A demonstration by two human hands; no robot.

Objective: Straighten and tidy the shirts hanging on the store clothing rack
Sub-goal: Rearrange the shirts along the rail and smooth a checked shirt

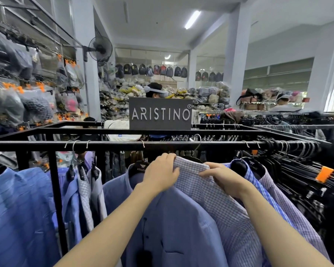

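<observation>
Spanning the view from left to right, the black metal clothing rack (123,145) carries its front rail level, with a dark sign (160,113) reading ARISTINO standing on the frame behind it. Shirts hang below the rail with their long axes running downward: a wide blue shirt (17,205) at far left, a plain blue shirt (166,218) in the middle on a black branded hanger (141,167), and just right of it the checked shirt (216,205), its collar uppermost and its shoulder sloping down to the right. A brighter blue plaid shirt (258,182) presses against the checked one on the right, and beyond that a dense row of dark garments (301,182) on black hangers crowds the rail. The left hand (160,173) has its grip closed over the left edge of the checked collar; the right hand (223,177) lies on the collar's right side, fingers pinching the fabric. Both forearms reach up across the hanging shirts. A black upright post (56,199) stands between the left shirts.
</observation>
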